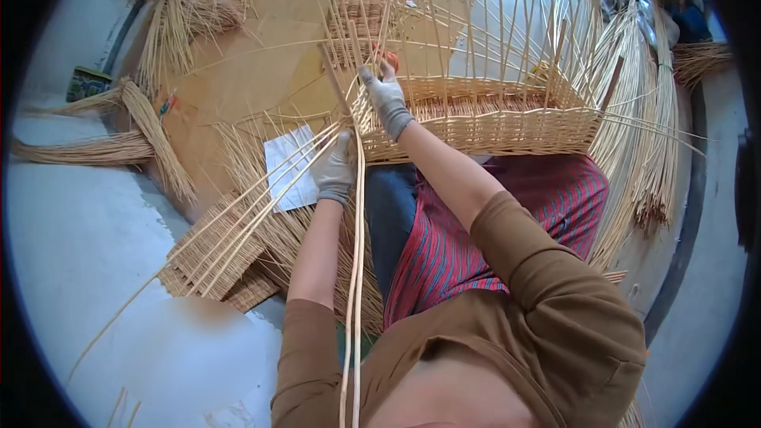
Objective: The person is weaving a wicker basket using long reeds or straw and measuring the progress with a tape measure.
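Observation:
A half-woven wicker basket (507, 128), long and rectangular, sits across my lap with upright rods rising from its sides. Both my hands wear pale gloves with grey cuffs and work at its left end. My left hand (334, 168) is closed at the near left corner, where several long willow rods (273, 190) fan out toward the lower left. Two more rods run down past my left forearm. Higher up, my right hand (386, 101) reaches over the left end, thumb and fingers closed around thin upright rods; its fingertips are partly hidden. A wooden stake (333, 79) stands between the hands.
Beyond the basket stands another woven piece (361, 12) on a brown board (277, 32). Willow bundles lie at the far left (186, 32), left (87, 147) and right (650, 135). Flat woven panels (214, 246) and a white sheet (292, 166) lie left of my hands.

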The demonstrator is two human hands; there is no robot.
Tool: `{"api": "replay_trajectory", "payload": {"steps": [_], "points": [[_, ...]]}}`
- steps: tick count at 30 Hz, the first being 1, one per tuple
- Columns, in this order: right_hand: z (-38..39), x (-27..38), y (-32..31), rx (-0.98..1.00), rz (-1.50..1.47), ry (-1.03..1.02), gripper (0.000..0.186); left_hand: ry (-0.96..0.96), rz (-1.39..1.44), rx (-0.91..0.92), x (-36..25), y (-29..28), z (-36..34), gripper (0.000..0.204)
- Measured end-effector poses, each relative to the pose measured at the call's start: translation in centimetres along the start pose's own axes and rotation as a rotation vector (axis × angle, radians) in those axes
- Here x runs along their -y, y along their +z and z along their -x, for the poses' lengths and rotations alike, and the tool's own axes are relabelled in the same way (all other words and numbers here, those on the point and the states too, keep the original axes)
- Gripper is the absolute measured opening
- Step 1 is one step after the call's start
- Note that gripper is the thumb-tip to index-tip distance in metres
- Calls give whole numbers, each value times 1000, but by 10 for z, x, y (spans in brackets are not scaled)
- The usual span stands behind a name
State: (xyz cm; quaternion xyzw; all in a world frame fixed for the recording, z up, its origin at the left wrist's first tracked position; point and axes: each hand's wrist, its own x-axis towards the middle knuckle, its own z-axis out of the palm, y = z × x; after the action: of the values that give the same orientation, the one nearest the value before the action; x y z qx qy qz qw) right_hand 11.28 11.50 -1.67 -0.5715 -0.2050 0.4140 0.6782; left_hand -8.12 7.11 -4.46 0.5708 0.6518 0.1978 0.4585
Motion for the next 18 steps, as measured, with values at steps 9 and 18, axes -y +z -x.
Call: {"api": "replay_trajectory", "payload": {"steps": [9,18], "points": [[-21,88,-33,282,241,63,65,593,-534,102,-26,21,-5,61],[71,134,-9,209,-352,-603,44,406,-657,207,45,0,-67,69]]}}
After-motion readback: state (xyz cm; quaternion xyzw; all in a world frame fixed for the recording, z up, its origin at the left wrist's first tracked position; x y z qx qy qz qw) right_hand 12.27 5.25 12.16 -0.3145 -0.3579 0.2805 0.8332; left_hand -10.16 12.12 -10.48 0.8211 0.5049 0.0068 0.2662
